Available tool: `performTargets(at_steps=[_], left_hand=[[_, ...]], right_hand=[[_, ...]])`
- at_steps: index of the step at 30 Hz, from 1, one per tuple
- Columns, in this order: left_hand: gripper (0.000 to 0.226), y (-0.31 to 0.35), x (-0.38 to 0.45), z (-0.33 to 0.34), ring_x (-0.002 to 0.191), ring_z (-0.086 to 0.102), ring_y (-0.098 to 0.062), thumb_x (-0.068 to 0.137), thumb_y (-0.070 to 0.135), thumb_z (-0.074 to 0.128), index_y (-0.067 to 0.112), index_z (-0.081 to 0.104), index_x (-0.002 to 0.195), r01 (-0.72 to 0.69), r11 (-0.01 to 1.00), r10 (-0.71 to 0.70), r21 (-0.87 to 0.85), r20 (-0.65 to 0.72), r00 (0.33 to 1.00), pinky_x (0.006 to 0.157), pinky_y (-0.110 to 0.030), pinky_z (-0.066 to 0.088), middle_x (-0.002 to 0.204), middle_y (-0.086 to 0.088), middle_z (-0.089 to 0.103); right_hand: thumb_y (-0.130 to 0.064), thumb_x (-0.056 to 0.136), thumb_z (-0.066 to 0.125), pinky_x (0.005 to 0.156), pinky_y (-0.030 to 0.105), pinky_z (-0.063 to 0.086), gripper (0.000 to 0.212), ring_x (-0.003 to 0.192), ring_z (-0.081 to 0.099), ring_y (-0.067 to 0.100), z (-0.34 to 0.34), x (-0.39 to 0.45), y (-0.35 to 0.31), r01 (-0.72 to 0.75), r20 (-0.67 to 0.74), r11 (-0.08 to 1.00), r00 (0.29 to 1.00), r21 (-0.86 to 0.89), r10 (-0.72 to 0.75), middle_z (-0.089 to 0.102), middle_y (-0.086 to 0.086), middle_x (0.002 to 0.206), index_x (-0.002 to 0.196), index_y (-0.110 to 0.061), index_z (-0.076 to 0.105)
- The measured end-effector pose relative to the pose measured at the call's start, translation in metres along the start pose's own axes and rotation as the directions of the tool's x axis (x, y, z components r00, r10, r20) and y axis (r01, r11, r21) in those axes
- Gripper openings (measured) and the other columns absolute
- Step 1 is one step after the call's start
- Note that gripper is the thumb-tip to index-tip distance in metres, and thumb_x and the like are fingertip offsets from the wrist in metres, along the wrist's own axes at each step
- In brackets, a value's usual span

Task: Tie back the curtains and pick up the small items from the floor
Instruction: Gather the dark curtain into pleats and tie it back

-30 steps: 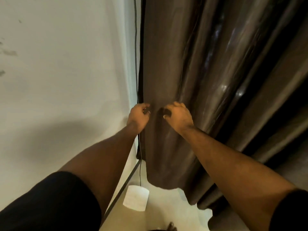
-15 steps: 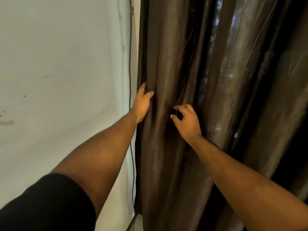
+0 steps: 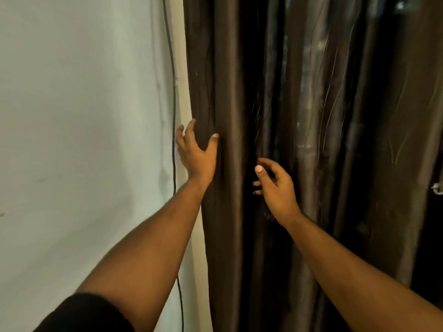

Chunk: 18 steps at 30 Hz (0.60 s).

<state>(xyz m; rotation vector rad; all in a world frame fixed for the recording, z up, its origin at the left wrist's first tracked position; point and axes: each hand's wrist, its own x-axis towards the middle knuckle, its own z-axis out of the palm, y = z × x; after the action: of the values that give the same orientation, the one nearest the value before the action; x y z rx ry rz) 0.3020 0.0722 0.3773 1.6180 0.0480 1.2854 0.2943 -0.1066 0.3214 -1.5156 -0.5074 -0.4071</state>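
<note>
A dark brown, glossy curtain (image 3: 323,140) hangs in vertical folds over the right two thirds of the view. My left hand (image 3: 196,154) lies at the curtain's left edge, fingers behind the edge and thumb spread over the front fold, not clenched. My right hand (image 3: 275,185) hovers in front of the folds a little lower and to the right, fingers loosely curled and apart, holding nothing. No floor and no small items show in this view.
A pale wall (image 3: 84,140) fills the left side. A thin black cable (image 3: 173,116) runs down the wall just left of the curtain's edge. A small metal fitting (image 3: 438,189) shows at the right border.
The view has tilted up, so the floor and the white item there are out of sight. Both hands rose along the curtain and loosened from a pinch to spread fingers.
</note>
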Motion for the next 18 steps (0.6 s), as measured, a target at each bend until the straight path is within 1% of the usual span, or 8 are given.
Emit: performTargets(at_steps=[2, 3, 6, 7, 10, 12, 15, 18], left_hand=[[0.086, 0.007, 0.029, 0.005, 0.138, 0.039, -0.020, 0.079, 0.044, 0.070, 0.031, 0.024, 0.151, 0.160, 0.971, -0.120, -0.176, 0.221, 0.968, 0.113, -0.040, 0.037, 0.153, -0.006, 0.035], [0.095, 0.008, 0.040, 0.006, 0.140, 0.038, -0.020, 0.075, 0.048, 0.071, 0.032, 0.018, 0.153, 0.173, 0.968, -0.120, -0.181, 0.268, 0.956, 0.114, -0.044, 0.037, 0.154, -0.006, 0.033], [0.115, 0.006, 0.074, 0.008, 0.144, 0.031, -0.018, 0.063, 0.056, 0.079, 0.032, 0.013, 0.154, 0.052, 0.996, -0.030, -0.070, 0.284, 0.959, 0.116, -0.046, 0.033, 0.158, -0.001, 0.026], [0.117, 0.008, 0.083, 0.009, 0.144, 0.030, -0.019, 0.062, 0.054, 0.081, 0.033, 0.012, 0.153, 0.050, 0.997, -0.030, -0.061, 0.293, 0.956, 0.116, -0.047, 0.033, 0.158, -0.002, 0.026], [0.101, 0.015, 0.096, 0.009, 0.136, 0.041, -0.028, 0.076, 0.031, 0.080, 0.034, 0.013, 0.152, 0.164, 0.978, -0.122, -0.130, 0.282, 0.952, 0.110, -0.050, 0.041, 0.151, -0.010, 0.036], [0.082, 0.021, 0.094, 0.007, 0.122, 0.055, -0.028, 0.085, 0.018, 0.074, 0.032, 0.025, 0.149, 0.183, 0.973, -0.150, -0.142, 0.214, 0.965, 0.100, -0.046, 0.051, 0.137, -0.011, 0.050], [0.052, 0.029, 0.076, 0.001, 0.104, 0.065, -0.018, 0.090, 0.015, 0.068, 0.028, 0.049, 0.137, -0.032, 0.996, 0.042, -0.080, 0.135, 0.990, 0.088, -0.034, 0.058, 0.120, -0.003, 0.064], [0.045, 0.036, 0.053, -0.004, 0.092, 0.064, -0.010, 0.089, 0.009, 0.066, 0.026, 0.057, 0.129, -0.216, 0.973, 0.224, -0.077, 0.129, 0.966, 0.079, -0.019, 0.057, 0.109, 0.001, 0.067]], right_hand=[[-0.035, 0.094, 0.057, 0.073, 0.027, 0.057, 0.034, 0.092, 0.066, 0.010, 0.009, 0.009, -0.015, 0.047, 0.014, 0.999, 0.999, -0.004, -0.047, 0.064, -0.010, 0.113, 0.126, -0.023, 0.059], [-0.036, 0.093, 0.059, 0.076, 0.026, 0.056, 0.034, 0.095, 0.065, 0.008, 0.015, 0.013, -0.021, 0.077, 0.013, 0.997, 0.997, -0.004, -0.077, 0.064, -0.009, 0.114, 0.124, -0.023, 0.060], [-0.037, 0.087, 0.067, 0.080, 0.018, 0.050, 0.039, 0.098, 0.062, 0.003, 0.032, 0.024, -0.039, 0.175, 0.000, 0.983, 0.985, -0.059, -0.175, 0.061, -0.007, 0.116, 0.122, -0.021, 0.062], [-0.038, 0.085, 0.068, 0.081, 0.018, 0.050, 0.043, 0.098, 0.061, 0.004, 0.036, 0.028, -0.045, 0.196, 0.003, 0.977, 0.981, -0.086, -0.196, 0.058, -0.009, 0.118, 0.124, -0.022, 0.060], [-0.045, 0.081, 0.070, 0.082, 0.018, 0.049, 0.059, 0.103, 0.056, 0.006, 0.046, 0.039, -0.062, 0.239, 0.006, 0.960, 0.971, -0.143, -0.240, 0.048, -0.014, 0.127, 0.134, -0.029, 0.050], [-0.048, 0.079, 0.072, 0.083, 0.017, 0.047, 0.066, 0.106, 0.052, 0.005, 0.050, 0.046, -0.070, 0.255, -0.020, 0.953, 0.965, -0.166, -0.261, 0.044, -0.014, 0.129, 0.137, -0.031, 0.045], [-0.048, 0.079, 0.071, 0.087, 0.018, 0.046, 0.064, 0.109, 0.049, 0.004, 0.054, 0.055, -0.073, 0.267, -0.044, 0.948, 0.960, -0.171, -0.278, 0.044, -0.015, 0.128, 0.136, -0.031, 0.047], [-0.041, 0.084, 0.069, 0.081, 0.014, 0.046, 0.049, 0.106, 0.053, 0.003, 0.055, 0.062, -0.072, 0.257, -0.052, 0.958, 0.963, -0.130, -0.265, 0.052, -0.012, 0.124, 0.129, -0.028, 0.055]])
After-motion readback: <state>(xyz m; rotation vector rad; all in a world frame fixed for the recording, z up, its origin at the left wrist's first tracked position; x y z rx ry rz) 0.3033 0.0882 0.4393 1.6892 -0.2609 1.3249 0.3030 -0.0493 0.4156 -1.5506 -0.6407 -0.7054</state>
